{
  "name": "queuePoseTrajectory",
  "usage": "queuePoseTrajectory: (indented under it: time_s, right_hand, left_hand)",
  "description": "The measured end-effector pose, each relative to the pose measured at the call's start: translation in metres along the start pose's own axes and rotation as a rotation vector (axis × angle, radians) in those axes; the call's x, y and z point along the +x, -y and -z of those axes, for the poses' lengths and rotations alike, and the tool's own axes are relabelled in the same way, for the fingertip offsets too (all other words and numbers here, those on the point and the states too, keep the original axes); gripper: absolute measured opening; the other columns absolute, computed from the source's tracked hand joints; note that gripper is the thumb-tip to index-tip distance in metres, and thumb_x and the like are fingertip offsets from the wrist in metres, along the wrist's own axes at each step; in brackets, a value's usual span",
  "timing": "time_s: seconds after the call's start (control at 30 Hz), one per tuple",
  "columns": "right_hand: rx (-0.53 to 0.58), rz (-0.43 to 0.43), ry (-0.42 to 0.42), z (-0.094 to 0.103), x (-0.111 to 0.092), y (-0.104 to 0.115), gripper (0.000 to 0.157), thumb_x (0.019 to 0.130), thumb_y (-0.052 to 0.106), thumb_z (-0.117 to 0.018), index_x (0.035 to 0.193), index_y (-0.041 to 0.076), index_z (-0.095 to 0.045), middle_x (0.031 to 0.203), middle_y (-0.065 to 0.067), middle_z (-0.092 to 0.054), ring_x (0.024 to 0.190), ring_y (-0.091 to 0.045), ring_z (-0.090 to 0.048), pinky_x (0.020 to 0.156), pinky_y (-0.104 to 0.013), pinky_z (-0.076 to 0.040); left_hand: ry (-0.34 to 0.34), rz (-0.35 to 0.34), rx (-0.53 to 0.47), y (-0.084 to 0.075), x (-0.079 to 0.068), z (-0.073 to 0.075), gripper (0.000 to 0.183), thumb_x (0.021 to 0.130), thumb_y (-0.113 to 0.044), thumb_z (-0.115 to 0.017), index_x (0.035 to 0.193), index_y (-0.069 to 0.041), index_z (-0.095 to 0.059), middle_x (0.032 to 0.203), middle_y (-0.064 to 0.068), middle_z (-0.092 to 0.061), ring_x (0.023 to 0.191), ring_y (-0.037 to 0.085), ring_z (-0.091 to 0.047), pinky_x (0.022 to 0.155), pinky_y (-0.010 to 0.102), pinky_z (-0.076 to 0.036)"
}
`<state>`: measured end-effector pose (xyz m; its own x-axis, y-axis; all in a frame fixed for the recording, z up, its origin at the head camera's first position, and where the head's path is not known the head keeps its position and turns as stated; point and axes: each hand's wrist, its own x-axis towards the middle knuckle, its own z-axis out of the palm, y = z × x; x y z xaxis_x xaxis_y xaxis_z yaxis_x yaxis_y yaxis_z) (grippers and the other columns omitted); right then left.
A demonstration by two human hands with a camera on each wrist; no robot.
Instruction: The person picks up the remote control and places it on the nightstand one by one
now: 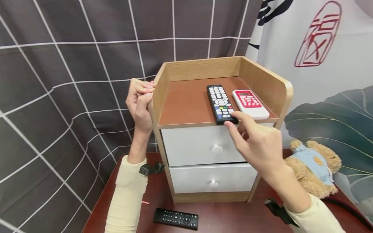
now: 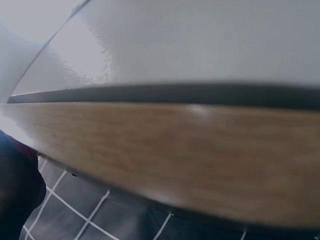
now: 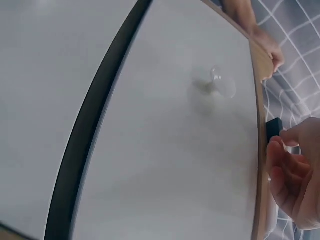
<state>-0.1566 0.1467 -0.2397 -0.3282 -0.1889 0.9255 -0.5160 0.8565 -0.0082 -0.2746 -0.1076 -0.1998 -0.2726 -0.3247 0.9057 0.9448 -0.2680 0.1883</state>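
A black remote control with white buttons (image 1: 220, 100) lies on the brown top of a small wooden cabinet (image 1: 186, 100), its near end jutting slightly over the front edge. My right hand (image 1: 259, 142) pinches that end between thumb and index finger. In the right wrist view, the dark tip of the remote (image 3: 273, 128) shows at the fingertips. Just right of it rests a white and red remote control (image 1: 251, 104). My left hand (image 1: 141, 103) holds the cabinet's left side panel (image 1: 159, 94), fingers curled at its edge.
The cabinet has two white drawers with round knobs (image 1: 217, 148). In front lies another black remote control (image 1: 176, 218) on the dark red table (image 1: 227, 216). A teddy bear (image 1: 314, 165) in blue lies to the right. Dark checked cloth (image 1: 87, 64) hangs behind and left.
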Motion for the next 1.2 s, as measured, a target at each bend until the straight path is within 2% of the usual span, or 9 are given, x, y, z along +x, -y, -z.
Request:
queuePoseTrajectory:
  time_s: [0.1,0.2,0.5,0.67,0.77,0.93,1.07,1.13,1.2]
  right_hand:
    - [0.051,-0.054,-0.01,-0.005,0.001,0.003,0.029,0.09,0.026,-0.07,0.111,0.006,-0.071,0.064,-0.002,-0.067,0.045,-0.012,-0.055,0.038,-0.026,-0.032]
    - [0.059,-0.082,-0.051,-0.007,0.001,0.003,0.027,0.085,0.017,-0.074,0.11,0.006,-0.073,0.062,-0.003,-0.066,0.042,-0.013,-0.05,0.038,-0.028,-0.029]
    - [0.079,-0.113,-0.031,-0.016,-0.005,0.002,0.026,0.085,0.013,-0.073,0.11,0.006,-0.072,0.063,-0.003,-0.066,0.044,-0.01,-0.048,0.04,-0.023,-0.028]
    - [0.237,0.014,-0.127,-0.02,-0.016,0.005,0.027,0.094,0.029,-0.063,0.097,0.004,-0.072,0.054,0.004,-0.057,0.042,-0.005,-0.043,0.039,-0.018,-0.03]
    - [0.384,0.12,-0.111,-0.026,-0.038,0.01,0.034,0.098,0.032,-0.057,0.087,0.003,-0.071,0.054,0.009,-0.055,0.044,0.002,-0.04,0.04,-0.009,-0.032]
    - [0.522,0.219,0.109,-0.044,-0.095,0.021,0.024,0.1,0.028,-0.055,0.087,0.013,-0.07,0.059,0.017,-0.052,0.05,0.01,-0.038,0.047,0.0,-0.031]
    - [0.485,0.215,0.468,-0.054,-0.146,0.023,0.016,0.097,0.037,-0.059,0.096,0.024,-0.067,0.063,0.025,-0.045,0.056,0.016,-0.032,0.052,0.001,-0.028]
    - [0.459,0.174,0.663,-0.058,-0.17,0.023,0.019,0.096,0.044,-0.06,0.1,0.027,-0.067,0.065,0.026,-0.045,0.058,0.016,-0.032,0.053,0.0,-0.027]
    - [0.462,0.157,0.8,-0.065,-0.192,0.023,0.024,0.095,0.046,-0.06,0.104,0.025,-0.067,0.067,0.025,-0.047,0.059,0.016,-0.033,0.054,-0.001,-0.027]
  left_hand:
    - [-0.007,0.001,0.005,-0.003,0.0,0.004,0.017,0.072,0.002,-0.045,0.072,-0.011,-0.057,0.081,0.003,-0.057,0.084,0.021,-0.062,0.097,0.04,-0.054]
    - [0.007,0.011,0.01,-0.004,-0.001,0.004,0.016,0.072,0.002,-0.046,0.073,-0.01,-0.057,0.082,0.003,-0.058,0.085,0.021,-0.062,0.098,0.041,-0.054]
    - [0.006,0.022,0.014,-0.002,-0.006,0.007,0.016,0.072,0.0,-0.046,0.073,-0.012,-0.057,0.082,0.002,-0.057,0.084,0.02,-0.062,0.097,0.039,-0.054]
    - [0.01,0.008,0.008,-0.001,-0.001,0.005,0.016,0.072,0.0,-0.047,0.073,-0.013,-0.057,0.082,0.002,-0.057,0.084,0.02,-0.062,0.097,0.04,-0.054]
    - [0.01,-0.001,0.003,-0.001,0.0,0.003,0.017,0.072,-0.001,-0.047,0.073,-0.014,-0.058,0.082,0.002,-0.057,0.085,0.02,-0.061,0.097,0.041,-0.054]
    - [0.007,-0.011,-0.003,0.0,0.0,0.0,0.016,0.072,-0.001,-0.048,0.073,-0.013,-0.058,0.082,0.003,-0.058,0.085,0.021,-0.061,0.098,0.042,-0.054]
    - [0.005,-0.01,-0.002,0.001,0.0,0.001,0.016,0.072,-0.001,-0.048,0.073,-0.013,-0.058,0.082,0.002,-0.058,0.084,0.021,-0.062,0.097,0.042,-0.054]
    - [0.003,-0.01,0.001,0.001,0.0,0.002,0.016,0.072,-0.001,-0.048,0.072,-0.013,-0.058,0.082,0.002,-0.058,0.083,0.021,-0.062,0.096,0.041,-0.055]
    - [-0.001,-0.011,0.007,0.001,0.0,0.003,0.016,0.071,-0.001,-0.048,0.072,-0.013,-0.058,0.081,0.002,-0.058,0.083,0.02,-0.062,0.094,0.04,-0.055]
